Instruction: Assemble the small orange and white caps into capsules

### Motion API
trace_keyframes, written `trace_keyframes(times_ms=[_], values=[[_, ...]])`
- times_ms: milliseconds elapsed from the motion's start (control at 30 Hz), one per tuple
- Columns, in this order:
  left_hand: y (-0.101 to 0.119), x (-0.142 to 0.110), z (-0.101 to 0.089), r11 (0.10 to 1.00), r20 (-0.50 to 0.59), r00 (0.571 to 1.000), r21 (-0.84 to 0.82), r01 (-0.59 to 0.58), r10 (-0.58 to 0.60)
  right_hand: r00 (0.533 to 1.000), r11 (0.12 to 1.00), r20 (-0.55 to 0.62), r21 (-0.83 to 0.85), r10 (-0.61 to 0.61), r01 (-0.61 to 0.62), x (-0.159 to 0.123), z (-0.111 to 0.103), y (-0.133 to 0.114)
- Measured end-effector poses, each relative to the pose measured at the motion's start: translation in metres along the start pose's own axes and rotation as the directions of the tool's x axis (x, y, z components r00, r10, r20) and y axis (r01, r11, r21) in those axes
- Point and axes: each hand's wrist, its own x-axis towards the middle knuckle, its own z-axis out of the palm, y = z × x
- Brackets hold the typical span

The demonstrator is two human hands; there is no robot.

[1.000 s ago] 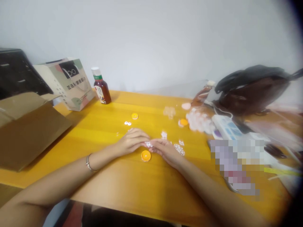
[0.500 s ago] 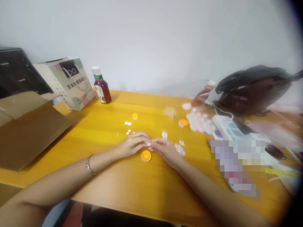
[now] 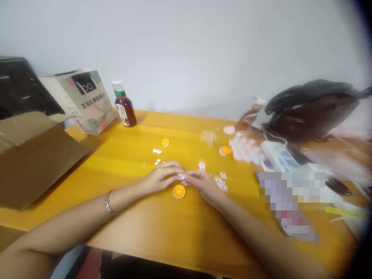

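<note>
Between my fingertips is a small white cut-out piece point(image 3: 181, 176) with a patterned surface; its exact kind is too small to make out. My left hand point(image 3: 165, 176) pinches it from the left, and my right hand point(image 3: 203, 184) pinches it from the right. Just below them on the table lies a round orange-and-white piece point(image 3: 179, 191). White spoked wheel-like cut-outs point(image 3: 220, 184) rest to the right of my right hand, with another white cut-out point(image 3: 201, 166) behind it. Small white discs point(image 3: 157, 151) lie beyond my left hand, near a second round orange piece point(image 3: 165, 142).
An open cardboard box point(image 3: 37, 162), a paper bag point(image 3: 90, 102) and a dark red bottle point(image 3: 125, 106) stand at left. On the right are a tilted brown bottle point(image 3: 248, 116), a pale clustered heap point(image 3: 247, 147), a power strip point(image 3: 280, 155) and a dark bag point(image 3: 314, 108).
Both hands stay nearly in place on the small white piece, which shows a slightly different angle. The table objects have not moved; the view shifts very slightly.
</note>
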Motion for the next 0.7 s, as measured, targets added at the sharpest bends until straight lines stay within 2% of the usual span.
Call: trace_keyframes(times_ms=[167,300,500,700], values=[[0.004,0.0,0.001,0.999,-0.027,0.999,-0.037,0.036,-0.037,0.997,1.0,-0.073,-0.006,-0.021,0.02,0.0,0.003,0.001],[0.005,0.0,0.002,0.984,-0.087,0.984,-0.098,0.147,-0.156,0.992,0.997,-0.121,-0.062,-0.047,0.04,-0.001,0.006,0.0],[0.002,0.0,0.009,0.931,-0.078,0.944,-0.209,0.298,-0.32,0.979,0.985,-0.188,-0.163,-0.082,0.051,-0.003,0.012,-0.001],[0.001,-0.001,0.011,0.932,-0.094,0.942,-0.209,0.297,-0.322,0.976,0.979,-0.189,-0.19,-0.112,0.075,-0.002,0.013,0.002]])
